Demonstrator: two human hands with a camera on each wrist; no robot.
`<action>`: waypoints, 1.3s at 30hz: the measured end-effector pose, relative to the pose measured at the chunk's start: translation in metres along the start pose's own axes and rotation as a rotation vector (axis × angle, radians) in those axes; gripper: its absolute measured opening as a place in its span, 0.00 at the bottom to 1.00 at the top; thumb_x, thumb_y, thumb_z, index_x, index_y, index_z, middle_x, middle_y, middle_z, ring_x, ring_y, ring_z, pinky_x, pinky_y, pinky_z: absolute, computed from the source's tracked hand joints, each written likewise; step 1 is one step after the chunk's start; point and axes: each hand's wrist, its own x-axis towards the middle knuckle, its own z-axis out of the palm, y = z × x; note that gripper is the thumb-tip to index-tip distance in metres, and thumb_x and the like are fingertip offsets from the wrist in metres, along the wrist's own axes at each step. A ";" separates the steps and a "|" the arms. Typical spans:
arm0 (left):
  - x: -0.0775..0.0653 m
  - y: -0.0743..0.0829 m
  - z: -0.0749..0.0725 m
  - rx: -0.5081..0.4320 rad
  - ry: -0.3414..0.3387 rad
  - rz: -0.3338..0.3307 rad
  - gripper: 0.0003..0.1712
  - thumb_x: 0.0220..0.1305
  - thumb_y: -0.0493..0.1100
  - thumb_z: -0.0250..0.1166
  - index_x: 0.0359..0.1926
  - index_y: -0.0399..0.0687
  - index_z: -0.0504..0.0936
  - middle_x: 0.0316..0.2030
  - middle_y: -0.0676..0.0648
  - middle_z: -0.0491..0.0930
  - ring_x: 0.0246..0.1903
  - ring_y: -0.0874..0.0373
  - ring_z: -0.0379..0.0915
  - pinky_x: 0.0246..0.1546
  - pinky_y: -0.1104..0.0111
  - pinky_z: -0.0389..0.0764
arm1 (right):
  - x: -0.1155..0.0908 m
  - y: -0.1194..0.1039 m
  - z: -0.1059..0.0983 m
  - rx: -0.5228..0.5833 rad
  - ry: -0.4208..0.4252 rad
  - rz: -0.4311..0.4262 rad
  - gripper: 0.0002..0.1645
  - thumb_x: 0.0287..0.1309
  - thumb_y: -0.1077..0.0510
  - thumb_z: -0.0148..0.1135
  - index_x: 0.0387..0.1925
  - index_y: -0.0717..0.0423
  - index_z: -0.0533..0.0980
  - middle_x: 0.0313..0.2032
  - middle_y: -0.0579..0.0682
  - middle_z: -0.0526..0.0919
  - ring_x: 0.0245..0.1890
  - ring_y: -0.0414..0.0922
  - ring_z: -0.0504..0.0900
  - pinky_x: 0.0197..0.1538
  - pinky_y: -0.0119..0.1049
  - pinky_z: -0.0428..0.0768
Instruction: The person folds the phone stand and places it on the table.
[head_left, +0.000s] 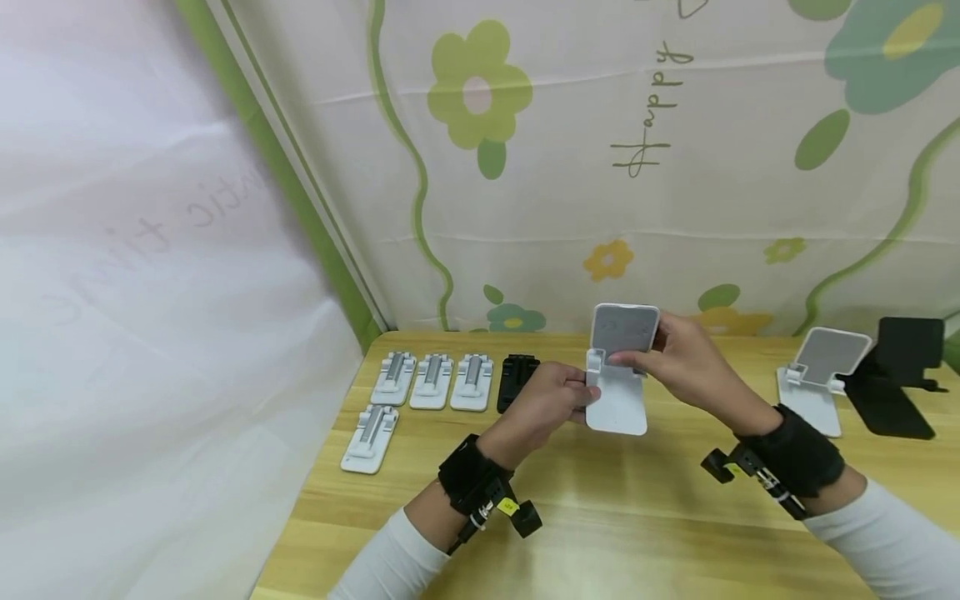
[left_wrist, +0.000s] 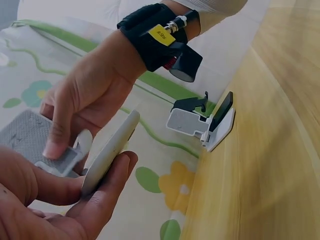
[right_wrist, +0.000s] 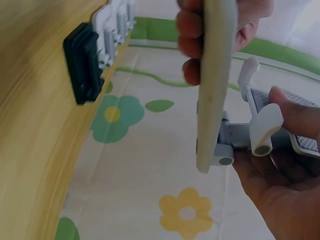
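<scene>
Both hands hold an unfolded white phone stand (head_left: 617,412) above the table. My left hand (head_left: 542,402) grips its flat white base from the left, thumb on one face and fingers behind. With the thumb on the grey pad, my right hand (head_left: 688,360) pinches the upper plate (head_left: 624,327) from the right. In the right wrist view, the hinge arm (right_wrist: 235,137) stands out from the base and joins the tilted plate. The left hand (left_wrist: 55,200) also shows close up in the left wrist view, on the base's edge.
At the left of the wooden table (head_left: 600,517) lie several folded white stands (head_left: 431,383) and a folded black stand (head_left: 516,375). To the right stand an unfolded white stand (head_left: 813,408) and an unfolded black stand (head_left: 896,408). A flowered curtain (head_left: 525,208) hangs behind.
</scene>
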 end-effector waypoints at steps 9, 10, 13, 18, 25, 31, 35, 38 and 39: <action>0.001 0.003 0.006 0.013 -0.028 0.009 0.14 0.73 0.34 0.60 0.54 0.28 0.82 0.44 0.40 0.87 0.40 0.51 0.88 0.43 0.59 0.89 | -0.002 0.010 0.002 -0.066 0.132 -0.117 0.23 0.56 0.61 0.76 0.54 0.54 0.81 0.45 0.55 0.88 0.40 0.22 0.80 0.39 0.23 0.81; 0.002 0.002 0.006 0.009 -0.027 0.008 0.14 0.73 0.34 0.60 0.54 0.28 0.82 0.44 0.40 0.87 0.40 0.51 0.88 0.44 0.59 0.89 | -0.002 0.010 0.002 -0.073 0.135 -0.123 0.23 0.56 0.61 0.76 0.54 0.54 0.81 0.45 0.55 0.88 0.40 0.22 0.80 0.39 0.23 0.80; 0.003 0.001 0.007 -0.001 -0.025 0.013 0.14 0.73 0.34 0.60 0.53 0.28 0.82 0.43 0.40 0.87 0.40 0.51 0.87 0.44 0.58 0.89 | -0.002 0.011 0.002 -0.079 0.126 -0.116 0.23 0.57 0.59 0.76 0.55 0.54 0.81 0.45 0.55 0.88 0.39 0.26 0.82 0.39 0.24 0.81; 0.004 -0.010 0.006 0.001 -0.006 -0.005 0.14 0.73 0.34 0.60 0.53 0.29 0.82 0.44 0.40 0.87 0.40 0.52 0.87 0.46 0.56 0.88 | -0.003 0.006 0.000 -0.140 0.040 -0.084 0.26 0.60 0.58 0.74 0.59 0.53 0.78 0.49 0.55 0.87 0.45 0.46 0.86 0.46 0.39 0.85; 0.005 -0.030 0.005 0.017 0.049 -0.060 0.12 0.73 0.34 0.61 0.51 0.29 0.83 0.44 0.42 0.86 0.40 0.55 0.85 0.42 0.61 0.88 | -0.004 -0.014 0.002 -0.419 0.125 -0.334 0.20 0.51 0.70 0.76 0.46 0.57 0.83 0.43 0.51 0.84 0.45 0.49 0.81 0.43 0.44 0.82; 0.006 -0.034 0.002 0.014 0.067 -0.058 0.14 0.73 0.35 0.60 0.53 0.29 0.82 0.46 0.41 0.86 0.43 0.54 0.85 0.42 0.61 0.88 | -0.002 -0.022 0.006 -0.489 0.178 -0.415 0.16 0.46 0.74 0.77 0.36 0.58 0.85 0.34 0.49 0.84 0.35 0.46 0.84 0.35 0.40 0.84; 0.007 -0.033 -0.002 0.038 0.077 -0.066 0.13 0.71 0.35 0.63 0.51 0.30 0.84 0.45 0.41 0.87 0.41 0.54 0.85 0.40 0.62 0.88 | -0.006 -0.025 0.008 -0.490 0.209 -0.453 0.16 0.44 0.74 0.78 0.34 0.57 0.85 0.31 0.49 0.84 0.31 0.44 0.84 0.31 0.39 0.83; 0.008 -0.031 -0.004 0.043 0.077 -0.061 0.12 0.71 0.34 0.63 0.49 0.30 0.85 0.43 0.42 0.87 0.38 0.54 0.86 0.38 0.62 0.88 | -0.008 -0.027 0.012 -0.504 0.234 -0.503 0.16 0.42 0.74 0.79 0.33 0.57 0.85 0.30 0.48 0.83 0.30 0.43 0.83 0.30 0.38 0.82; 0.008 -0.031 -0.006 0.042 0.070 -0.055 0.12 0.71 0.34 0.63 0.49 0.30 0.85 0.42 0.42 0.87 0.38 0.54 0.86 0.38 0.63 0.88 | -0.009 -0.027 0.013 -0.515 0.242 -0.526 0.16 0.41 0.74 0.79 0.32 0.58 0.85 0.30 0.48 0.83 0.29 0.44 0.83 0.29 0.38 0.82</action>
